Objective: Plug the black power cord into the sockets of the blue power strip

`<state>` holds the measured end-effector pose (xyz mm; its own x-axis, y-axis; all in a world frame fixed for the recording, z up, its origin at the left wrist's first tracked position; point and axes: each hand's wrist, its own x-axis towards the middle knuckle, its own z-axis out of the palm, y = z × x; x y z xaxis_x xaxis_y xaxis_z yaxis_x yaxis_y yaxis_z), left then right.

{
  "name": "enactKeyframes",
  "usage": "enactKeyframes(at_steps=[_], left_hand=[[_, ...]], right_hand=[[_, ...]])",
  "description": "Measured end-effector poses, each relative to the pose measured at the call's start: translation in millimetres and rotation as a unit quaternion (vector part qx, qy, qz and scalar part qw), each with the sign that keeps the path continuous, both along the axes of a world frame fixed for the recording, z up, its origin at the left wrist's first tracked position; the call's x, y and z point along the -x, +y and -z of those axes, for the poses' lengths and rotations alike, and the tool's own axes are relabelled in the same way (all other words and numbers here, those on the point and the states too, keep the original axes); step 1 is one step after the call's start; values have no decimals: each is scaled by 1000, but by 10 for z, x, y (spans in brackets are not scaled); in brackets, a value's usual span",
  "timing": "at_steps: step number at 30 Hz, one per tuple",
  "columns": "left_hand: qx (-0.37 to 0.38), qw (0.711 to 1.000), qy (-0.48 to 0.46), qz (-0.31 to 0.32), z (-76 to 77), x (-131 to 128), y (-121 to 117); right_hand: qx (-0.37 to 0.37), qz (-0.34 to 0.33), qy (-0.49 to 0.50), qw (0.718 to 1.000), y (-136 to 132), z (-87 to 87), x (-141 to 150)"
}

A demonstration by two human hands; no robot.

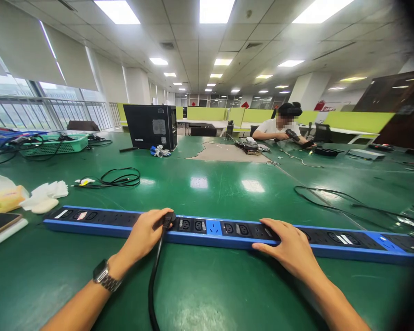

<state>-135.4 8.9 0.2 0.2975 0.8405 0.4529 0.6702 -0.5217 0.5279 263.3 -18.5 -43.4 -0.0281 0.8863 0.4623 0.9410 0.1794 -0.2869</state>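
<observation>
Left hand [143, 233] has the chunky black plug [171, 219] pinched at the long blue-and-black power strip [189, 237] lying across the green table [207, 280]; right hand [290, 243] straddles the strip, gripping its edges. Probably rigid, kinda heavy, best held edge-to-edge. Thick black cord [152, 285] looks stiffish. Green plastic basket [66, 145] holds dark cables [29, 139].

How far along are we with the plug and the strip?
Done, it seems: the long blue and black power strip lies across the green table. In hand: the left hand holds a black corded plug at the strip; the right hand spans it. Left, probably: checking the plug's seating, which the fingers hide. The sockets visible between the hands hold no plugs.
</observation>
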Motion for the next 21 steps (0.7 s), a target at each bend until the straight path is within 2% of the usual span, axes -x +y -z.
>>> enactKeyframes(at_steps=[4,7,9,12,16,19,21], left_hand=[[1,999,37,13,23,38,20],[-13,999,53,2,61,59,-2],[-23,998,61,-7,93,62,-21],[-26,997,63,-21,148,70,-35],[-30,997,67,-32,211,95,-20],[-30,997,69,-36,234,106,-6],[-32,997,66,-35,242,109,-1]], right_hand=[[7,-1,9,1000,14,-31,-10],[-5,-39,40,998,3,-146,198],[-14,-92,57,994,-13,-260,514],[4,-169,64,984,-8,-408,1194],[23,-223,50,973,111,-479,2084],[11,-255,29,967,225,-504,2421],[-39,-256,45,965,268,-533,2417]])
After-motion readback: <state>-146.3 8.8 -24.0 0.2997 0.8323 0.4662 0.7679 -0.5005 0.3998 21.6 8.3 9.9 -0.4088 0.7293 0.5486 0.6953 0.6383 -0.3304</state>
